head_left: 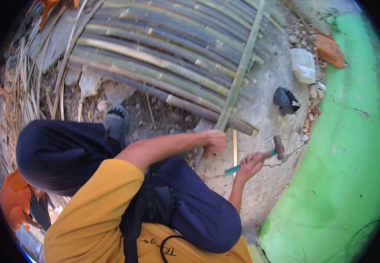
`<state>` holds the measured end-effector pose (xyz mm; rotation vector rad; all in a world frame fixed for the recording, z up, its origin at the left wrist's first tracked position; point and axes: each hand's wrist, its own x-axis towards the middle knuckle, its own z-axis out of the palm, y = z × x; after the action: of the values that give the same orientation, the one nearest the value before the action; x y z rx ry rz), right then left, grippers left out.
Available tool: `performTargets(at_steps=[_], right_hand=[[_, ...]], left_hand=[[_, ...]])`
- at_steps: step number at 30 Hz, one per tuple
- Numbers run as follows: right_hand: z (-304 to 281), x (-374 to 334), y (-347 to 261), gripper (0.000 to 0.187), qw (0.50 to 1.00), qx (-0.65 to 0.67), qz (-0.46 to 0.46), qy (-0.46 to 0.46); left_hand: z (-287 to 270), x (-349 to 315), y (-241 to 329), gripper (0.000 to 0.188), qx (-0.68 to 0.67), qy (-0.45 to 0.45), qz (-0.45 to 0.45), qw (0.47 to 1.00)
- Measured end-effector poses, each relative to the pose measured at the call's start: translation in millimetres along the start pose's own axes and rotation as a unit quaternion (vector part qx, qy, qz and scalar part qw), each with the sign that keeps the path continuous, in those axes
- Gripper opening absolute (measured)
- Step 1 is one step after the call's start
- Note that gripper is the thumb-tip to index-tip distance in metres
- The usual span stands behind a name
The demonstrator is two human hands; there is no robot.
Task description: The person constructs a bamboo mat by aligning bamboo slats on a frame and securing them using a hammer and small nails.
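Observation:
My left hand (215, 142) is closed around the lower end of a long split bamboo strip (238, 83). The strip lies crosswise over the right ends of a row of bamboo poles (155, 65) laid side by side on the ground. In my right hand (251, 164) is a hammer (269, 153) with a teal grip, its dark head pointing to the right, apart from the strip. A thin pale stick (235, 147) lies on the concrete between my two hands.
A green wall (330, 175) curves along the right side. Beside it are a white stone block (303, 65), an orange broken tile (328, 49) and a torn black container (286, 101). Bamboo strips (38, 83) and an orange object (17, 199) lie at left. My shoe (116, 125) rests on rubble.

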<state>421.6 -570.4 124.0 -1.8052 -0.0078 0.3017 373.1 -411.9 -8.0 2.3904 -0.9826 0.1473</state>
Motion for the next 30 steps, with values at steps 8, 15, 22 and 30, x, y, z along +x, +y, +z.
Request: performTargets(at_steps=[8, 15, 22, 30], right_hand=[[-95.6, -42.8, 119.2, 0.038, 0.961, -0.253, -0.03, 0.106], [-73.1, -114.3, 163.4, 0.033, 0.891, -0.414, 0.126, 0.137], [-65.1, -98.3, 174.9, 0.034, 0.826, -0.521, -0.029, 0.213], [27.1, -40.8, 100.2, 0.044, 0.965, -0.057, 0.225, -0.118]], left_hand=[[-75.1, -17.6, -13.1, 0.051, -0.004, 0.154, -0.189, 0.97], [-94.3, -101.6, -18.0, 0.081, 0.052, 0.082, -0.392, 0.915], [-134.6, -120.6, -42.8, 0.086, 0.068, -0.078, -0.274, 0.956], [-294.2, -172.2, -87.2, 0.047, 0.081, -0.194, -0.341, 0.916]])
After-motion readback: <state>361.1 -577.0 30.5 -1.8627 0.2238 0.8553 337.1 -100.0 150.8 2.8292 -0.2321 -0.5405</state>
